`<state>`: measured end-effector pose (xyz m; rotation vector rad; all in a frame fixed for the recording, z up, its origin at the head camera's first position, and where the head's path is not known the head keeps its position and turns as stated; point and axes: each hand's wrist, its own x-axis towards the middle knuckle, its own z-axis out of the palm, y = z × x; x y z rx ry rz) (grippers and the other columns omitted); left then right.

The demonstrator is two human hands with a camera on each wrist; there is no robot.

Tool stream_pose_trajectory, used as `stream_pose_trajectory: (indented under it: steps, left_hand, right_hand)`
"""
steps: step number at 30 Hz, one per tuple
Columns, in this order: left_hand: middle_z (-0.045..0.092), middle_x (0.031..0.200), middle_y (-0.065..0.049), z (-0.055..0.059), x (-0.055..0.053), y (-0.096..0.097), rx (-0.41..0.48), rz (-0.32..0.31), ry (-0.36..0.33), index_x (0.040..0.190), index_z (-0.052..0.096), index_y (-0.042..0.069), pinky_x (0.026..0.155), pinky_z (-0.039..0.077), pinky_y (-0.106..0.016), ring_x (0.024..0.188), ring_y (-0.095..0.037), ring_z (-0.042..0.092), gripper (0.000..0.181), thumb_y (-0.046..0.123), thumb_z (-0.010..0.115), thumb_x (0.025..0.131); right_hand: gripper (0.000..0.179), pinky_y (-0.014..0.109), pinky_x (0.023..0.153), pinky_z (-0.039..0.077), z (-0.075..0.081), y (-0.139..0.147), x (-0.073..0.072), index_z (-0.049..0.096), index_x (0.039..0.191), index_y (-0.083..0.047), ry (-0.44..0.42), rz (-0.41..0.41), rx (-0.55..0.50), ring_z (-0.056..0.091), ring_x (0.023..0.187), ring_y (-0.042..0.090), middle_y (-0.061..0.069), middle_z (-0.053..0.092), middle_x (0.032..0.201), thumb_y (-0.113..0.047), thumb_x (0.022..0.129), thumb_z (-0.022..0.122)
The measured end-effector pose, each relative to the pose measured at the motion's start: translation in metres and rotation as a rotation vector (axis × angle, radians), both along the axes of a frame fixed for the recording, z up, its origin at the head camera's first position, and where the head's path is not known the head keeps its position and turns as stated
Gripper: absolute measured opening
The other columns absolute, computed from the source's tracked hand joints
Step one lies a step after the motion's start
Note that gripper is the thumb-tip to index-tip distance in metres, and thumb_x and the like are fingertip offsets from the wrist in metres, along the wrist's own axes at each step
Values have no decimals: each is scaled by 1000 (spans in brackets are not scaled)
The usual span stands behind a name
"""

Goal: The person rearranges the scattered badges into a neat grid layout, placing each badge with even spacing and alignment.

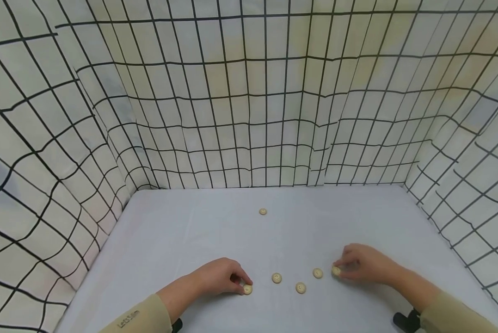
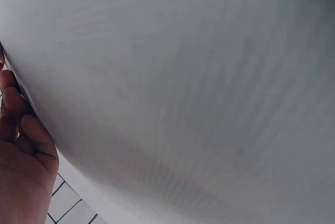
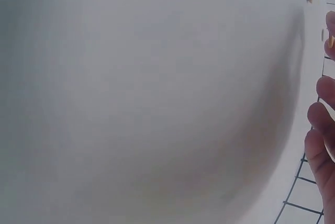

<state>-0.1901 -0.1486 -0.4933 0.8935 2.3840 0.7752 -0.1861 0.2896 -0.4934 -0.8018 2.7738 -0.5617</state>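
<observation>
My left hand [image 1: 220, 276] pinches a round, cream-coloured button [image 1: 247, 290] between thumb and forefinger, low over the white table. On the right, my right hand [image 1: 367, 263] holds a similar button [image 1: 336, 271] by its edge, thumb below and forefinger above. Three more buttons lie flat between the hands: one nearer the left [image 1: 276, 278], one closest to me [image 1: 300, 287], and one just left of the right hand [image 1: 317, 273]. In the right wrist view a sliver of the held button [image 3: 331, 40] shows between the fingertips. The left wrist view hides the left hand's button.
Farther back on the white tabletop [image 1: 169, 231] lies a single button [image 1: 263, 211]. Pale walls with a black grid [image 1: 249, 106] enclose the table at the back and both sides. Dark wrist straps show beneath both forearms.
</observation>
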Motion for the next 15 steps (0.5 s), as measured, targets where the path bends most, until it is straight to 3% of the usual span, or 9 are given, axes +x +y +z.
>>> stream_pose_trajectory:
  steps: [5,15]
  left_hand:
    - [57,79,18,1,0,0,-6,5,-5,103,79,27,71,45,-21,74,1,52,19,22,80,85]
    - [57,78,17,0,-1,2,-7,-5,-7,102,79,28,70,44,-22,73,0,51,18,23,79,85]
  right_hand:
    - [24,26,70,49,1,-5,-17,78,105,-31,31,-17,-16,51,81,-1,-24,56,87,-43,85,76]
    - [22,27,66,48,11,-30,-60,78,106,-26,-62,-132,-78,53,78,10,-15,60,85,-32,85,79]
